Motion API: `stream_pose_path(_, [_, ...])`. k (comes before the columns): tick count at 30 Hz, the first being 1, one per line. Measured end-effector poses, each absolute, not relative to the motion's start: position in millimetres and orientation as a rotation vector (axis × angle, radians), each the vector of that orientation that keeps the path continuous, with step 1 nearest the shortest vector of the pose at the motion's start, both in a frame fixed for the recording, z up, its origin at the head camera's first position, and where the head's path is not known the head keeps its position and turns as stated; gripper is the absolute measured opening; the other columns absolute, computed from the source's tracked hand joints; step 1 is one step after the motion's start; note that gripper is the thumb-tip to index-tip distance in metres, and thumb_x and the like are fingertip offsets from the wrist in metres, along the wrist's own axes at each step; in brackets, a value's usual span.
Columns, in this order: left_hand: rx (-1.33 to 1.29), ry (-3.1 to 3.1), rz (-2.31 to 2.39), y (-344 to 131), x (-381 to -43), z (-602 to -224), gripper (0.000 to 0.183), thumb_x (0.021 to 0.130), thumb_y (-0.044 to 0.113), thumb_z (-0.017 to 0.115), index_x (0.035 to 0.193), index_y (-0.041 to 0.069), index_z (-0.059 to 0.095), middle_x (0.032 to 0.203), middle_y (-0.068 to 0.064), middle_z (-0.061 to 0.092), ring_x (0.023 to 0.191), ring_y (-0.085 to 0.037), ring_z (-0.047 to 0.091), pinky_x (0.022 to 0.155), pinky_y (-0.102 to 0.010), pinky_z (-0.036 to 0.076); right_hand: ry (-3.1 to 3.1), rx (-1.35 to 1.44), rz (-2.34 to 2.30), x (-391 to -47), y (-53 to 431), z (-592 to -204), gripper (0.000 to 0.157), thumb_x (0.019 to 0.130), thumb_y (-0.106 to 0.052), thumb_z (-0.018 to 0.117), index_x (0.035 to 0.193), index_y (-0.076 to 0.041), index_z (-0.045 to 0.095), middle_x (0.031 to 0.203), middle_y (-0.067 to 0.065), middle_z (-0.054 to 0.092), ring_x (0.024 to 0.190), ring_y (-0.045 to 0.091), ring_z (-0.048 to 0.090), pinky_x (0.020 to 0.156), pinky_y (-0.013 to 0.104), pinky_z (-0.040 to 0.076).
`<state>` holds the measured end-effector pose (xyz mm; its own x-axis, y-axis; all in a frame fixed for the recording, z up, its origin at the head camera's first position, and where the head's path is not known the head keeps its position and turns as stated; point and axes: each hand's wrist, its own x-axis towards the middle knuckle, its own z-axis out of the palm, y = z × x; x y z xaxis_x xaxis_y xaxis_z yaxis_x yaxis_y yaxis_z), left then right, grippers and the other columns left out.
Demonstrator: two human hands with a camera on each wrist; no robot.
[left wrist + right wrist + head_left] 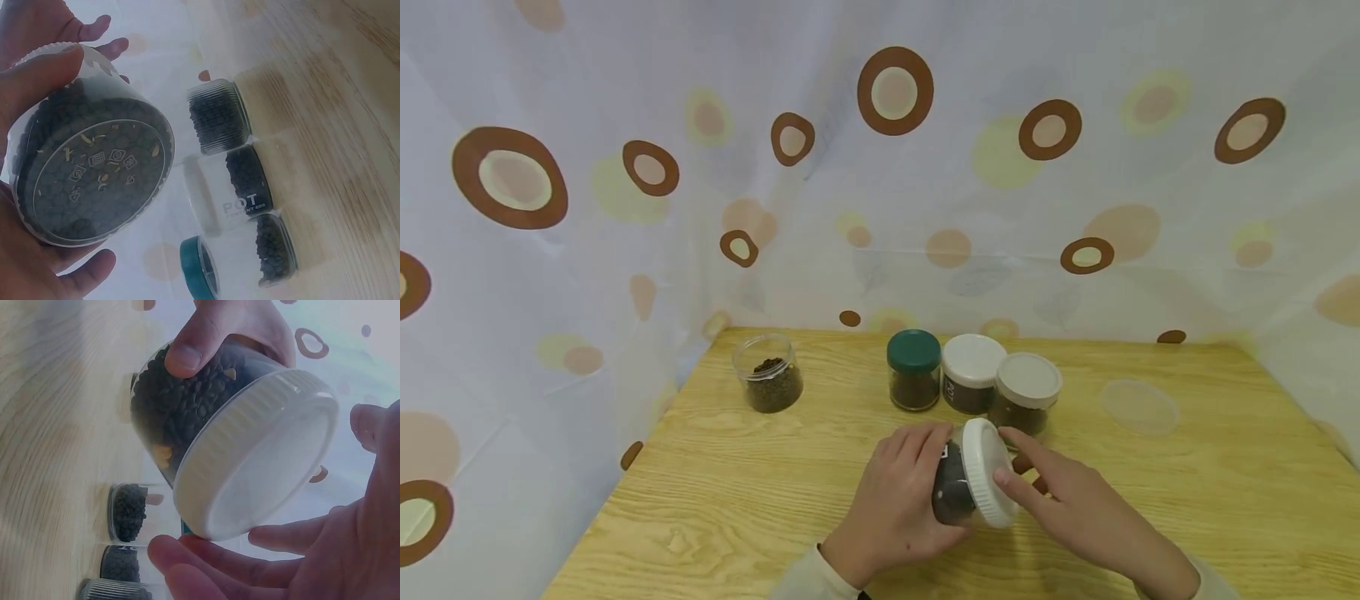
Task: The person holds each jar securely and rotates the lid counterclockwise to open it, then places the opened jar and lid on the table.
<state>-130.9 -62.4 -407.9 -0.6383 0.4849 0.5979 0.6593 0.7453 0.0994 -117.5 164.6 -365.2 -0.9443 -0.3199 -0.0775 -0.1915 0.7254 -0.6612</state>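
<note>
Jar's tipped sideways above the counter, near three lidded jars. The left grip is wrapped round its body; the right grip is loosely spread at the lid, not clamped on it. I'd guess it's stiff, fairly hefty with all those dark pellets, and kinda slippery on the smooth wall. Hug the body, and use the ribbed lid edge for traction.

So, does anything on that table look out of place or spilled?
The clear round jar at the left stands lidless, while the other jars wear lids, and a translucent flat disc lies alone at the right. The clear white-lidded jar in the left hand is tilted, but I see no spill.
</note>
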Motion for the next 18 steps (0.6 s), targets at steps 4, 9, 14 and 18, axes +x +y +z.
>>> stream_pose_path(4, [-0.863, -2.394, -0.381, -60.8, -129.7, -408.9, 0.107, 0.055, 0.063, 0.087, 0.139, 0.009, 0.047, 0.127, -0.002, 0.059, 0.114, -0.018, 0.059, 0.092, -0.035, 0.054, 2.741, -0.368, -0.975, -117.8, 159.9, -363.9, 0.065, 0.098, -0.052, 0.053, 0.15, -0.015, 0.038, 0.109, 0.006, 0.067, 0.075, 0.01, 0.06, 0.059, 0.025, 0.046])
stream_pose_path(9, [-0.886, -2.41, -0.402, -59.9, -129.5, -409.8, 0.11, 0.056, 0.066, 0.086, 0.14, 0.009, 0.046, 0.13, -0.002, 0.058, 0.115, -0.017, 0.059, 0.098, -0.033, 0.053, 2.722, -0.33, -0.968, -119.0, 157.5, -362.1, 0.075, 0.096, -0.054, 0.056, 0.151, -0.01, 0.034, 0.11, 0.007, 0.063, 0.076, 0.01, 0.06, 0.059, 0.026, 0.047])
stream_pose_path(14, [-0.907, -2.416, -0.438, -60.5, -129.6, -411.0, 0.108, 0.058, 0.066, 0.085, 0.141, 0.008, 0.045, 0.131, -0.003, 0.058, 0.117, -0.017, 0.059, 0.101, -0.031, 0.052, 2.699, -0.353, -0.997, -120.8, 158.1, -361.4, 0.079, 0.093, -0.054, 0.06, 0.152, -0.01, 0.033, 0.113, 0.008, 0.063, 0.08, 0.011, 0.062, 0.06, 0.026, 0.048])
stream_pose_path(18, [-0.919, -2.399, -0.452, -61.4, -129.2, -410.3, 0.106, 0.059, 0.064, 0.085, 0.14, 0.007, 0.047, 0.13, -0.004, 0.059, 0.117, -0.017, 0.06, 0.1, -0.031, 0.052, 2.697, -0.457, -1.032, -121.8, 161.1, -362.6, 0.082, 0.091, -0.052, 0.064, 0.154, -0.011, 0.031, 0.124, 0.009, 0.061, 0.089, 0.011, 0.06, 0.062, 0.023, 0.048])
